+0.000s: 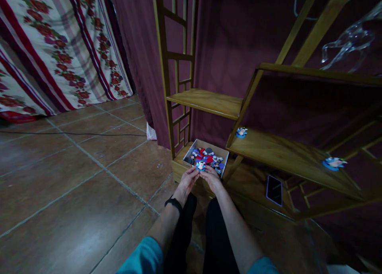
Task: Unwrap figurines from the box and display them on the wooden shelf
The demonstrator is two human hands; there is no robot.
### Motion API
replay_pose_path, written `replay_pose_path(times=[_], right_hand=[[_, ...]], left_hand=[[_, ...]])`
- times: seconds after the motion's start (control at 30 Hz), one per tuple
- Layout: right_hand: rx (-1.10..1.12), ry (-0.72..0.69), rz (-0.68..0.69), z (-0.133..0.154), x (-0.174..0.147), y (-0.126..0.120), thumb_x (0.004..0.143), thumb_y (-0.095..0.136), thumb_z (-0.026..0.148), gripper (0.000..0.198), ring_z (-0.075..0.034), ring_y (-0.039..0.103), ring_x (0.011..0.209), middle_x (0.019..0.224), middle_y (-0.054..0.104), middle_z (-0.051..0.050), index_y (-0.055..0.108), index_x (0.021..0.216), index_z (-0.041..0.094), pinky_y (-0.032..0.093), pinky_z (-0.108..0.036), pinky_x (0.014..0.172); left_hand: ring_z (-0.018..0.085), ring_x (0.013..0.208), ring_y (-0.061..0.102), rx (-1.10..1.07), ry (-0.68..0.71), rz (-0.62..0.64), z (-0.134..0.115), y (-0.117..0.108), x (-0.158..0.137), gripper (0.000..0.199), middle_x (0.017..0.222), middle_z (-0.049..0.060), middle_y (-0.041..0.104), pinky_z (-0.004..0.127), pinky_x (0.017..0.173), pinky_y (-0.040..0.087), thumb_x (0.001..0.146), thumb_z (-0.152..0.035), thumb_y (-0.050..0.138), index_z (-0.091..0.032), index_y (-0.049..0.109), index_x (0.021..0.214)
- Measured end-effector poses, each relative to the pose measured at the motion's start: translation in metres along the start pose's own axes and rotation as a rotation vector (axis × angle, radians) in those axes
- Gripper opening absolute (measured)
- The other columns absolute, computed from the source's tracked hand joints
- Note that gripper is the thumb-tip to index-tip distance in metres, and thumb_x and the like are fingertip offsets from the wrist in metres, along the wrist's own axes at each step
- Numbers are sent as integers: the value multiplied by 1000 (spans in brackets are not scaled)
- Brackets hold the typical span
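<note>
Between my two hands is a small blue-and-white figurine, pinched by the fingertips of both. My left hand grips it from the left, with a dark band on that wrist. From the other side my right hand closes on it. Just beyond them sits an open cardboard box heaped with several small red, blue, grey and white figures; its near edge is partly hidden by my hands. A similar figurine stands at the left end of the middle shelf, and another figurine stands toward its right end.
The wooden shelf unit has stepped boards and lattice sides. A phone lies on its lowest board. Upper right is a clear glass animal ornament. A black cable crosses the tiled floor at left, near a flowered cloth.
</note>
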State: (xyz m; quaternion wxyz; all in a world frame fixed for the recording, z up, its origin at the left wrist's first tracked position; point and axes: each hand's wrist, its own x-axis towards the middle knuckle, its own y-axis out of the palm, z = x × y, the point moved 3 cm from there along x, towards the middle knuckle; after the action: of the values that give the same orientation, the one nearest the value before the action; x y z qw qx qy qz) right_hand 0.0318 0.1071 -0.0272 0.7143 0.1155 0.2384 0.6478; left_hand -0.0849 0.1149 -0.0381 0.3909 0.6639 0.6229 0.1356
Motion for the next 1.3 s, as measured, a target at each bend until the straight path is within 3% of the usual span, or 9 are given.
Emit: replay_pose_path(times=[0.3,0.73,0.9,1.3], right_hand=[[-69,-13,44,4,-4,4,49,74,24,37,-18,62,79,83,68,-4,65,85,18,47,-29,71],[-56,1,146,6,-7,6,55,72,24,33,-18,62,85,87,68,-4,66,87,19,45,-32,79],[-45,1,174,7,-9,7,57,71,24,32,-18,61,89,92,68,-5,66,88,18,45,-31,81],[-33,-15,94,3,-2,1,51,74,22,37,-18,62,83,88,68,-3,65,86,18,45,-31,80]], left_hand=[[9,64,62,25,39,19,2,-2,3,33,74,4,67,21,68,49,60,-5,72,-13,63,90],[10,60,59,70,161,13,0,1,0,43,67,1,65,22,63,45,48,-10,79,-13,61,87],[10,60,59,76,166,13,0,0,-1,41,67,1,64,23,64,44,49,-10,78,-13,62,87],[10,65,61,41,100,41,5,-6,6,34,76,5,68,23,70,46,56,-11,76,-11,65,88]])
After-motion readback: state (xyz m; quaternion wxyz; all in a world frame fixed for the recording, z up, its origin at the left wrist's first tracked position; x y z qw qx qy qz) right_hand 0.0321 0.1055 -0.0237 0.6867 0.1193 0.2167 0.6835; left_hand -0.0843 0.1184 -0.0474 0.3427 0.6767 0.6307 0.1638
